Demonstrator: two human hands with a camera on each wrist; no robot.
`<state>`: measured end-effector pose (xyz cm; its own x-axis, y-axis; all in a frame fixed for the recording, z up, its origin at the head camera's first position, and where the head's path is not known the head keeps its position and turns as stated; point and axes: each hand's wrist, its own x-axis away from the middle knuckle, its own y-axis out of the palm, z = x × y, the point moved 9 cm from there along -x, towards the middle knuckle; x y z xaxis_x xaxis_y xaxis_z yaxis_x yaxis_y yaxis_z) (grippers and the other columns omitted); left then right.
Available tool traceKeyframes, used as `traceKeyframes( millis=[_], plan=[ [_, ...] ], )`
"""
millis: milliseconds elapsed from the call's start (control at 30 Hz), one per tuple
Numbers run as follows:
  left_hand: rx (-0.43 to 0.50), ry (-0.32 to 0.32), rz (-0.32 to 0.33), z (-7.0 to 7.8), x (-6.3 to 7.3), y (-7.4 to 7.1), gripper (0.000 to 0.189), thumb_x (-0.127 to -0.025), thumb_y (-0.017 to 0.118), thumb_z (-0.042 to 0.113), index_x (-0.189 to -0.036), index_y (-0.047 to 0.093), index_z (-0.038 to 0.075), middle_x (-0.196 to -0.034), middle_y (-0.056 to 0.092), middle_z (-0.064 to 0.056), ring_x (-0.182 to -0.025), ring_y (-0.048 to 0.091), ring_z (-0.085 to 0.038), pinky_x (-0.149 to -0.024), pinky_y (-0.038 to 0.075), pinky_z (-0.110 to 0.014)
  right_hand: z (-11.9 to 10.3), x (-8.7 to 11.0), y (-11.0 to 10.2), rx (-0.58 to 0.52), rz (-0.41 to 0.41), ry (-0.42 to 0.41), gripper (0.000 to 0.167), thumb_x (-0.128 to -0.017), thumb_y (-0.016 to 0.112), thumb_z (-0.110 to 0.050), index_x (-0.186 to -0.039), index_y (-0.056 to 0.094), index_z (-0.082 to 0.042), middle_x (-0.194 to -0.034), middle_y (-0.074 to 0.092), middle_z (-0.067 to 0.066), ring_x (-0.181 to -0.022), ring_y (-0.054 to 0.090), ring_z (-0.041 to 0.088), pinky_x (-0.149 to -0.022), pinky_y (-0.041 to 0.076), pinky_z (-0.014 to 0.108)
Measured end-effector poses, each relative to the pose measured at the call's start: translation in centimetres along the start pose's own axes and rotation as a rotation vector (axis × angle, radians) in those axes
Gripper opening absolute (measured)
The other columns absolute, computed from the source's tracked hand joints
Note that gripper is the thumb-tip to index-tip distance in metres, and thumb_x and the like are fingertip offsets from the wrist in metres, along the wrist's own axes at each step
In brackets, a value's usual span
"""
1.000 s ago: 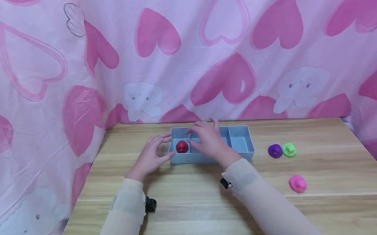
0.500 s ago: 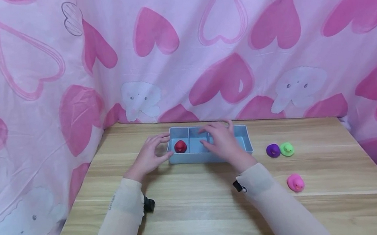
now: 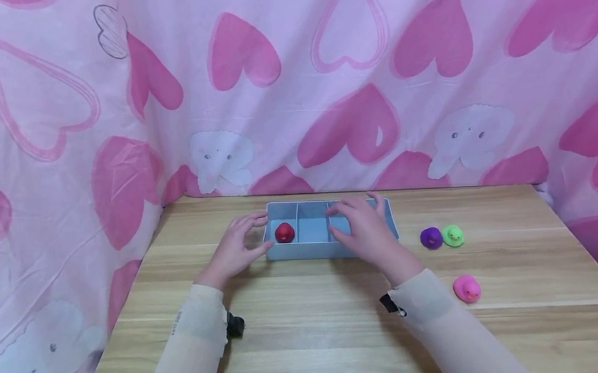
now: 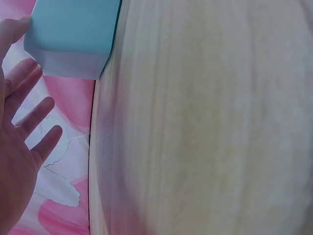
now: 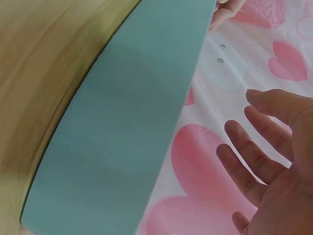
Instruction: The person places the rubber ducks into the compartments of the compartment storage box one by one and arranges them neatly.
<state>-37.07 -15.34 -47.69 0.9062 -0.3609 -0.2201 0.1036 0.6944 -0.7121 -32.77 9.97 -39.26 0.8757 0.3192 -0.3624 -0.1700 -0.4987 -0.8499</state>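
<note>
Right hand over the right part of the divided blue tray, fingers spread, holding nothing. Left hand at the tray's left end, fingers spread. Tray long axis left-right. Red toy duck in leftmost compartment, right of left fingertips; left hand nearer. Count: one tray, four ducks: one red, plus purple, green, pink on the table, right of the tray.

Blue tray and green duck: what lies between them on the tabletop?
In the head view, the purple duck lies there, right beside the green duck; the tabletop between it and the blue tray is bare.
</note>
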Motion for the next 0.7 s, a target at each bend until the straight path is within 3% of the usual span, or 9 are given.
traceKeyframes(
  millis=[333, 700],
  plan=[
    [0.016, 0.006, -0.009, -0.1, 0.1, 0.3, 0.058, -0.093, 0.078, 0.035, -0.143, 0.06, 0.011, -0.16, 0.048, -0.002, -0.147, 0.038, -0.028, -0.12, 0.037, -0.06, 0.5, 2.2, -1.1, 0.016, 0.02, 0.007, 0.027, -0.089, 0.082, -0.025, -0.114, 0.074, -0.019, -0.118, 0.073, 0.001, -0.121, 0.061, 0.029, -0.12, 0.013, 0.066],
    [0.008, 0.037, 0.015, 0.4, 0.1, 0.0, 0.057, -0.093, 0.078, 0.031, -0.142, 0.06, 0.008, -0.159, 0.049, -0.006, -0.145, 0.04, -0.031, -0.119, 0.036, -0.061, 3.8, 5.8, -3.2, 0.021, 0.068, 0.074, 0.031, -0.088, 0.083, -0.026, -0.116, 0.074, -0.016, -0.116, 0.074, 0.005, -0.117, 0.063, 0.032, -0.118, 0.012, 0.068]
  ],
)
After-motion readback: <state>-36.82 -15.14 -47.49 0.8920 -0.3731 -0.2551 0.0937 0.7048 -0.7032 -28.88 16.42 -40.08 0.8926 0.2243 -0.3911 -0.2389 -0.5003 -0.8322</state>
